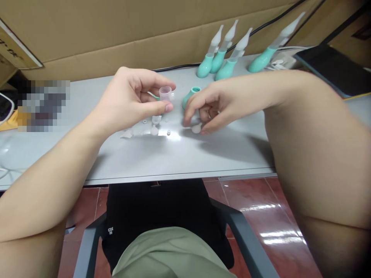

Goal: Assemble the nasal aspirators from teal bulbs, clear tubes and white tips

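Grey table (150,162), cardboard (101,31) behind. My left hand (130,92) pinches the clear tube (165,95), frame centre; my right hand (214,101) straddles a white flap (196,128) right of centre, can't tell if gripped. A bump could tip the green bulb (189,98) beside it.

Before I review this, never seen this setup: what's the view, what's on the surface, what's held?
No machine here: a person uses two bare hands. The single picture comes from a head-worn camera looking forward and down. The left hand holds a short clear tube between thumb and fingers. The right hand is at a small white piece on the gray table; whether it grips it, I can't tell. An open teal bulb sits beside that hand. Other small pale pieces lie nearby. Four teal bulbs with pointed tips stand toward the back.
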`<state>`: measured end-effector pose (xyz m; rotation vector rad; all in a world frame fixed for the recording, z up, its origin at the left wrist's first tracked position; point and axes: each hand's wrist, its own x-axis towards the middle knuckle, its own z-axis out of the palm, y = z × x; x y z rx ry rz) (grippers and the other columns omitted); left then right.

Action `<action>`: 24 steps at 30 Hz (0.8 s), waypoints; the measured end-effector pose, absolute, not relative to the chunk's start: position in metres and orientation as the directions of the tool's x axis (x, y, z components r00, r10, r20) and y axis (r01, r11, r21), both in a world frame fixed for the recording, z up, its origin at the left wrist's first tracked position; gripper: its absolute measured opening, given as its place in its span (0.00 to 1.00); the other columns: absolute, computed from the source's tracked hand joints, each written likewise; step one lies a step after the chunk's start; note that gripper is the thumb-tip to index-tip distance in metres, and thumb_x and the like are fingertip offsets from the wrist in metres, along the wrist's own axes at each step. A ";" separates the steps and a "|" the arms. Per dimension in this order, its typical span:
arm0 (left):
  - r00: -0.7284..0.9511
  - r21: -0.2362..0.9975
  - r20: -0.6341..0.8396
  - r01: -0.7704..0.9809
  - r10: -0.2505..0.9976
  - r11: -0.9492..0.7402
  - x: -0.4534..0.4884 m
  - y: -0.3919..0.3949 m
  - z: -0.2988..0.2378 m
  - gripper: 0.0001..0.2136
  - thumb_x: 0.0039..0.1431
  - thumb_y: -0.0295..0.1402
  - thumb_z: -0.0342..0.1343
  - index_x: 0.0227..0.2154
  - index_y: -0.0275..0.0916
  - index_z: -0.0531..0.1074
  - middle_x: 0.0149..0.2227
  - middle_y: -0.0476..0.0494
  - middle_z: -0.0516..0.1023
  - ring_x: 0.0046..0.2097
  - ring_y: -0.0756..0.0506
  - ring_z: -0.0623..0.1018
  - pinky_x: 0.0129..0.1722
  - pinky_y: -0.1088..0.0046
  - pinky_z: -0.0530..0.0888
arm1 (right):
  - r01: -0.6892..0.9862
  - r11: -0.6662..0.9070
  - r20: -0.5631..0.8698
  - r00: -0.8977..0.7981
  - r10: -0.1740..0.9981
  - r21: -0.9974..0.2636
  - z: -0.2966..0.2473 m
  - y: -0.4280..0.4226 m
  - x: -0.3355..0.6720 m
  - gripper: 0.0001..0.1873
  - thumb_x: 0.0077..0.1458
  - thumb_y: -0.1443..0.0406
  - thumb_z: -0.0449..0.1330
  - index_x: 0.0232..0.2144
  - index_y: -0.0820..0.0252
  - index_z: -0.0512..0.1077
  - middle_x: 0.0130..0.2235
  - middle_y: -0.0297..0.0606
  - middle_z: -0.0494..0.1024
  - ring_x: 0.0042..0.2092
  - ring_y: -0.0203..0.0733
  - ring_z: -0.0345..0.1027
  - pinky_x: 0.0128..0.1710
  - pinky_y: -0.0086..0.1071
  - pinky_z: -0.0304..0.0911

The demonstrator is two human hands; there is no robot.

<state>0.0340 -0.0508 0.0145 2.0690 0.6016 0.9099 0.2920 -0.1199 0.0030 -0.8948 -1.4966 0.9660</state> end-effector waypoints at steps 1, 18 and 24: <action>0.626 0.798 0.423 0.085 0.655 -0.597 0.035 -0.049 0.013 0.17 0.61 0.42 0.88 0.48 0.43 0.94 0.50 0.38 0.94 0.58 0.30 0.93 0.55 0.47 0.97 | 0.037 0.394 0.386 -0.127 0.914 -0.918 0.004 -0.118 0.289 0.23 0.73 0.46 0.89 0.51 0.54 0.91 0.43 0.41 0.96 0.52 0.58 0.97 0.46 0.44 0.94; 0.497 0.808 0.498 0.031 0.711 -0.588 0.045 -0.047 -0.008 0.19 0.73 0.44 0.85 0.61 0.45 0.94 0.56 0.40 0.97 0.55 0.31 0.96 0.64 0.37 0.97 | 0.112 0.568 0.573 0.015 0.819 -0.815 0.001 -0.103 0.268 0.27 0.58 0.40 0.96 0.31 0.47 0.92 0.34 0.34 0.91 0.33 0.44 0.79 0.37 0.46 0.79; 0.506 0.801 0.507 0.024 0.698 -0.599 0.046 -0.050 -0.007 0.15 0.75 0.46 0.82 0.54 0.43 0.93 0.52 0.41 0.96 0.52 0.34 0.96 0.59 0.43 0.98 | 0.120 0.555 0.545 -0.110 0.831 -0.823 0.003 -0.102 0.275 0.28 0.61 0.39 0.95 0.33 0.49 0.90 0.35 0.34 0.88 0.35 0.42 0.76 0.40 0.42 0.77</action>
